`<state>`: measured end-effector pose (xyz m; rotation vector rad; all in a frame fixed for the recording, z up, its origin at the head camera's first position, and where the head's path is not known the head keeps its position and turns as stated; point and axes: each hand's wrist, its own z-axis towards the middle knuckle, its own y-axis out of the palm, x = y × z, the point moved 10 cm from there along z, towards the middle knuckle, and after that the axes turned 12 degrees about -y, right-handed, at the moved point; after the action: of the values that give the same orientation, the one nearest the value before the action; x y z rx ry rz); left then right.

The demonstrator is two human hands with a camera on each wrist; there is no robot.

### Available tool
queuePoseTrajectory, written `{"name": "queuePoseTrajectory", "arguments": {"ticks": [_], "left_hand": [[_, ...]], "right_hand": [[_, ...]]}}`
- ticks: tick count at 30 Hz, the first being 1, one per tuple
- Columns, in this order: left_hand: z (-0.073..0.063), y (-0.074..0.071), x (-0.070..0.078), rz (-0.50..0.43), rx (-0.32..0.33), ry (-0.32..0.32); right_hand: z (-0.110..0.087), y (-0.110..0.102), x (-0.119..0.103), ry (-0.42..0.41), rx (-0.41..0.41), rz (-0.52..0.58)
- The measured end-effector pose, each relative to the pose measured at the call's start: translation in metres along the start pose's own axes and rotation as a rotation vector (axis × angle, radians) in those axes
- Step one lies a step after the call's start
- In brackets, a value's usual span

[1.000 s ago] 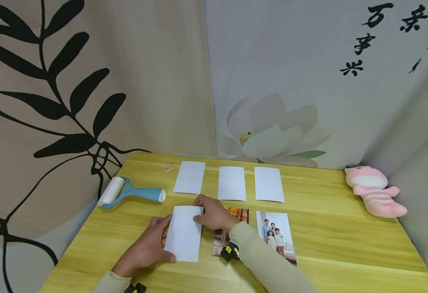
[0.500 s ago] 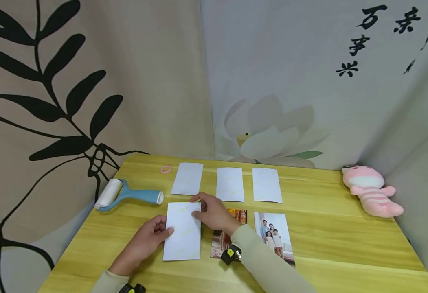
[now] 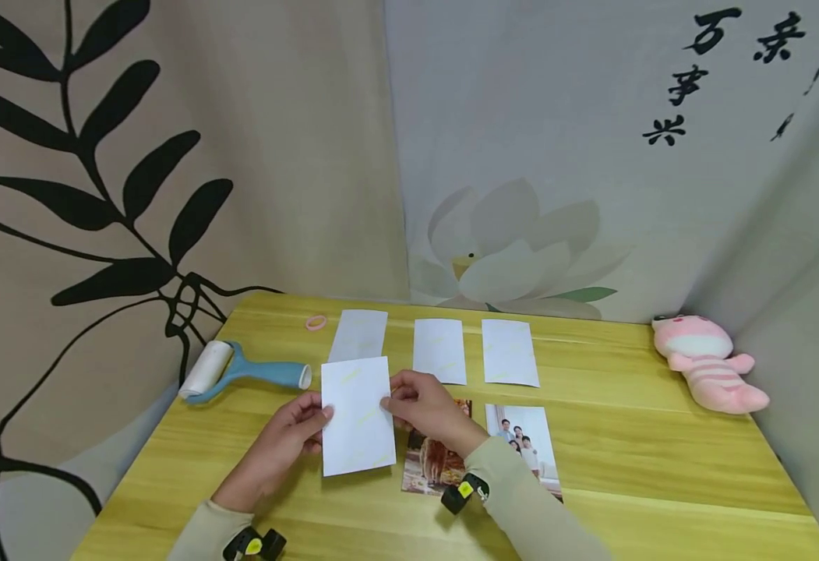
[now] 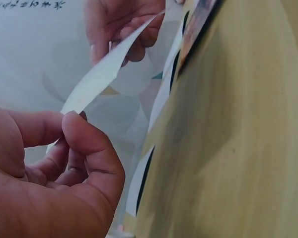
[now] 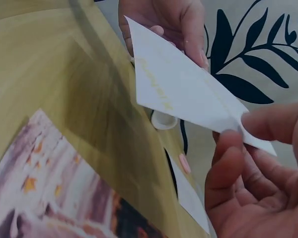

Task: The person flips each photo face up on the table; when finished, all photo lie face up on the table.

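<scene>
Two hands: left hand (image 3: 279, 448) and right hand (image 3: 426, 405) each have fingers pinching one long edge.
White card (image 3: 358, 421): between the fingers, higher above the table (image 3: 661, 467) than a moment ago; work seems now in the air.
Long axis: away from the person, far end toward the rear-left card (image 3: 358, 335) beyond the fingers.
Yellow-marked face: turned up.

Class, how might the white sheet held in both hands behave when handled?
The white sheet is probably light, since it looks thin edge-on. It seems stiff but bendable: it bows gently between the left hand and right hand without folding. Being so thin, it could crease.
</scene>
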<state>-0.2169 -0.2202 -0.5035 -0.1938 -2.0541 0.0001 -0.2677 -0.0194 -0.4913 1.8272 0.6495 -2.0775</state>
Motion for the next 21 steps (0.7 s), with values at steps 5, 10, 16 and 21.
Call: {"name": "queuePoseTrajectory", "arguments": {"ticks": [5,10,16,21], "left_hand": [[-0.001,0.002,0.008,-0.025,0.019,0.013],[0.0,0.011,0.017,-0.051,0.054,0.036],[0.001,0.024,0.028,-0.06,0.072,0.076],[0.001,0.027,0.033,-0.062,0.089,0.094]], "right_hand": [[-0.01,-0.011,-0.005,0.002,0.002,-0.016],[-0.02,-0.026,-0.012,-0.016,0.041,0.013],[-0.031,-0.044,-0.015,-0.013,0.106,0.051],[-0.037,-0.053,-0.018,-0.035,0.13,0.07]]}}
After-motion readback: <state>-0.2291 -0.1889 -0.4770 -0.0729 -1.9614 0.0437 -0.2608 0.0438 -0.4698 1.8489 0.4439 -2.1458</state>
